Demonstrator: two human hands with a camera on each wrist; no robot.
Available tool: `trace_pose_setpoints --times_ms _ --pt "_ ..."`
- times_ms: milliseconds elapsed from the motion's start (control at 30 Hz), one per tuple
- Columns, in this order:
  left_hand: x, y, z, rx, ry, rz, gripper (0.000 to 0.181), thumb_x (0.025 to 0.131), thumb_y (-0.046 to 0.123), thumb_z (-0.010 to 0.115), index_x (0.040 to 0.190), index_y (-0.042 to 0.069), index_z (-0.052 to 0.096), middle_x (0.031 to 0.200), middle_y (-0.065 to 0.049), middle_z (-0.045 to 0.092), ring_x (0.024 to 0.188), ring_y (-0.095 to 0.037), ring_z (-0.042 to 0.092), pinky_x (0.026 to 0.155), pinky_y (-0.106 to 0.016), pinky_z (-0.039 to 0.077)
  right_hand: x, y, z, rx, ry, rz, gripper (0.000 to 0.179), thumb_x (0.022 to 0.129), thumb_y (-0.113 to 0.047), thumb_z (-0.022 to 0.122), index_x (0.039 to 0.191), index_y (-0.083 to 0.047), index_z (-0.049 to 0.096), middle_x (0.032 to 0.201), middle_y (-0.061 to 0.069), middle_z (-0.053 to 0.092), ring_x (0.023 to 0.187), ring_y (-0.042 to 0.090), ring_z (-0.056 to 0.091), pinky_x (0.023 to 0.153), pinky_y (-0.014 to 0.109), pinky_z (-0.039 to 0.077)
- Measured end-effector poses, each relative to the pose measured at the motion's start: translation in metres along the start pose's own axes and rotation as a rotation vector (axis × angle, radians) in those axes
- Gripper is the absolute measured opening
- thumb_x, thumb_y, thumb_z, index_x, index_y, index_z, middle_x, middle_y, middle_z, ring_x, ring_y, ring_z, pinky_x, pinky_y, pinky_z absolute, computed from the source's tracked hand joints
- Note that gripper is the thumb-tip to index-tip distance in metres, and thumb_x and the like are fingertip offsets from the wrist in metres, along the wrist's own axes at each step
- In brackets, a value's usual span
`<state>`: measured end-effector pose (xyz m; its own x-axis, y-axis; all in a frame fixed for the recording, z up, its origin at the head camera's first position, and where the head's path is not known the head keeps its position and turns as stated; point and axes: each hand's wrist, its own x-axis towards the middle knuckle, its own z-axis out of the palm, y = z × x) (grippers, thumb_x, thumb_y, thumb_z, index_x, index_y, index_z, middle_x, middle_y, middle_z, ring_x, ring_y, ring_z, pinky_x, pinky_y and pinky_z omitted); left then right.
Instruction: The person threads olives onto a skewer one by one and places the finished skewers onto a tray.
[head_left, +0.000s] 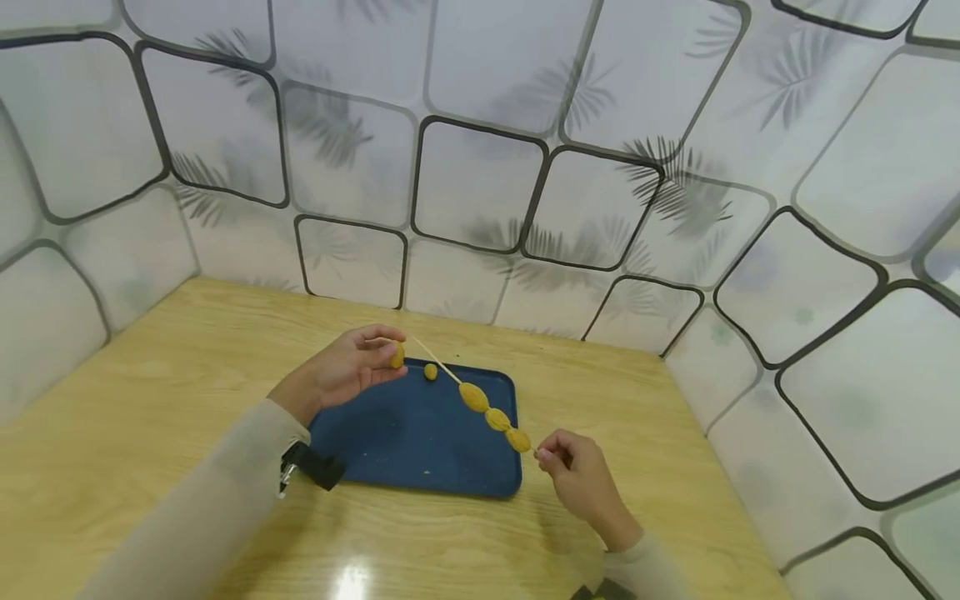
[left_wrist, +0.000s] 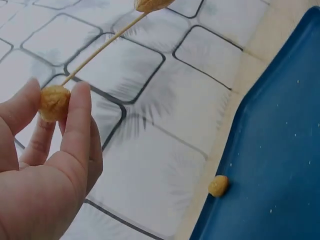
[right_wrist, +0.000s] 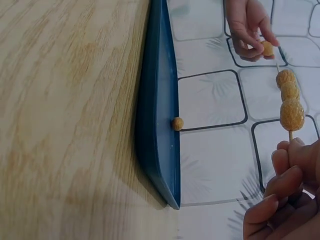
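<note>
My right hand [head_left: 581,482] pinches the bottom end of a thin wooden skewer [head_left: 437,359], which slants up and left over a blue tray [head_left: 420,450]. Three golden-brown balls [head_left: 497,418] are threaded in a row on the skewer's lower half. Between thumb and fingertips, my left hand [head_left: 352,367] pinches another golden-brown ball [left_wrist: 54,103]. In the left wrist view the skewer's bare tip meets the top of that ball; whether it has gone in, I cannot tell. One loose ball [head_left: 431,372] lies in the tray near its far edge.
The tray rests on a light wooden table [head_left: 630,417]. A pale patterned wall covering [head_left: 480,183] rises behind the table and at both sides. Small crumbs dot the tray's surface. A dark strap device [head_left: 315,465] sits on the left wrist.
</note>
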<state>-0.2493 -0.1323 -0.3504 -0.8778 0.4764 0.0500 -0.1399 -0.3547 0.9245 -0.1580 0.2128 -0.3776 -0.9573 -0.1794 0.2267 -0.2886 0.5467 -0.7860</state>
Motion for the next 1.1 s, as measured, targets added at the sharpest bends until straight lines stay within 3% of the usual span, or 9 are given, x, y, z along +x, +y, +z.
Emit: trace_pose_setpoints --times_ms 100,200,400,500,700,867,967,1100 --pt "-0.005 0.004 0.006 -0.068 -0.024 0.032 0.023 0.103 0.003 0.045 0.106 0.012 0.067 0.112 -0.011 0.052 0.098 -0.017 0.062 0.093 -0.031 0.05 -0.003 -0.003 -0.003 0.016 0.004 -0.016 0.019 0.09 0.008 0.062 0.075 -0.004 0.063 0.065 0.001 0.054 0.054 0.009 0.045 0.049 0.021 0.039" --pt "-0.01 0.008 0.011 -0.134 -0.069 0.058 0.028 0.104 0.002 0.042 0.109 0.009 0.069 0.119 -0.012 0.058 0.107 -0.02 0.063 0.094 -0.032 0.049 -0.005 -0.004 -0.006 0.033 0.023 -0.037 0.019 0.09 0.008 0.063 0.075 -0.005 0.063 0.066 0.0 0.055 0.054 0.008 0.046 0.048 0.021 0.039" --pt "-0.018 0.01 0.018 -0.15 -0.144 0.102 0.021 0.103 0.003 0.046 0.105 0.013 0.065 0.107 -0.009 0.06 0.098 -0.019 0.065 0.082 -0.03 0.055 -0.01 -0.005 -0.011 0.051 0.045 -0.118 0.019 0.088 0.01 0.063 0.076 -0.003 0.062 0.066 0.0 0.056 0.053 0.004 0.044 0.045 0.022 0.041" --pt "-0.02 0.01 0.021 -0.148 -0.12 0.116 0.015 0.102 0.008 0.05 0.101 0.014 0.063 0.102 -0.008 0.059 0.094 -0.018 0.066 0.079 -0.028 0.056 -0.013 -0.005 -0.013 0.061 0.028 -0.144 0.017 0.088 0.011 0.063 0.076 -0.002 0.062 0.067 0.003 0.057 0.054 0.003 0.045 0.045 0.022 0.041" --pt "-0.02 0.012 0.024 -0.199 -0.057 0.13 0.022 0.102 0.003 0.047 0.106 0.01 0.067 0.112 -0.011 0.06 0.103 -0.022 0.064 0.091 -0.033 0.051 -0.015 -0.002 -0.015 0.056 0.015 -0.169 0.017 0.088 0.01 0.063 0.077 -0.003 0.062 0.067 0.003 0.057 0.054 0.003 0.046 0.045 0.023 0.042" --pt "-0.023 0.009 0.023 -0.154 -0.062 0.176 0.03 0.1 -0.005 0.047 0.11 0.014 0.067 0.106 -0.008 0.055 0.096 -0.017 0.062 0.092 -0.033 0.051 -0.018 0.001 -0.014 0.067 -0.03 -0.178 0.016 0.088 0.009 0.063 0.078 -0.003 0.063 0.067 0.004 0.057 0.054 0.003 0.046 0.044 0.023 0.042" --pt "-0.025 0.008 0.024 -0.128 -0.061 0.198 0.025 0.098 -0.004 0.052 0.108 0.014 0.067 0.101 -0.007 0.053 0.092 -0.016 0.061 0.092 -0.033 0.051 -0.018 0.004 -0.014 0.058 -0.065 -0.19 0.015 0.09 0.008 0.062 0.08 -0.003 0.063 0.068 0.003 0.057 0.055 0.003 0.046 0.044 0.023 0.043" --pt "-0.023 0.011 0.029 -0.098 -0.033 0.203 0.014 0.096 0.0 0.059 0.102 0.011 0.062 0.11 -0.008 0.052 0.099 -0.017 0.06 0.093 -0.033 0.05 -0.017 0.002 -0.014 0.049 -0.045 -0.206 0.015 0.089 0.008 0.063 0.079 -0.003 0.063 0.068 0.001 0.056 0.055 0.003 0.046 0.044 0.023 0.043"
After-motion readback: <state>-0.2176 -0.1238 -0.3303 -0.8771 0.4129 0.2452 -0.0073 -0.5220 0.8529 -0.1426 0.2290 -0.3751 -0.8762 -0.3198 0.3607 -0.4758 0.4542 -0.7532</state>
